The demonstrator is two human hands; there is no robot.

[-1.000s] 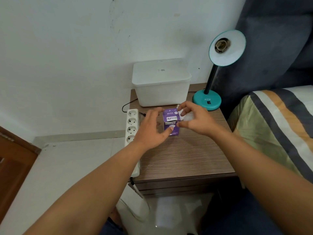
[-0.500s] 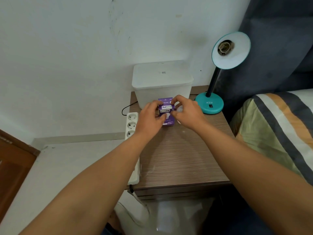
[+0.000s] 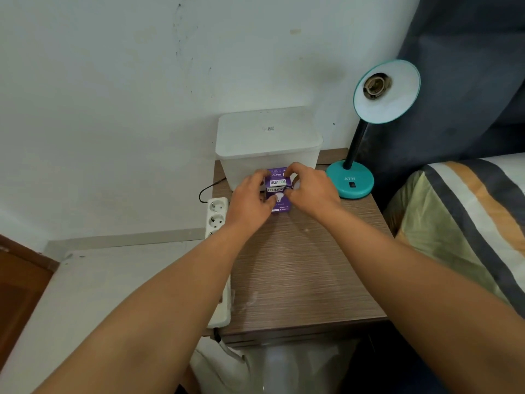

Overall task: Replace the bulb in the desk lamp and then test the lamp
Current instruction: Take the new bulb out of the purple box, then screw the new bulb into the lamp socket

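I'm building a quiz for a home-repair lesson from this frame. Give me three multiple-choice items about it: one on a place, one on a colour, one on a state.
1. Where does the purple bulb box stand?
A. on the bed
B. on the bedside table, in front of the white bin
C. on the floor

2. What colour is the desk lamp base?
A. teal
B. red
C. black

3. What is the state of the lamp socket?
A. holds a lit bulb
B. holds an unlit bulb
C. empty

Answers:
1 B, the box sits on the bedside table before the white bin, between the left hand and right hand.
2 A, the round base is teal.
3 C, the bare socket shows inside the shade.
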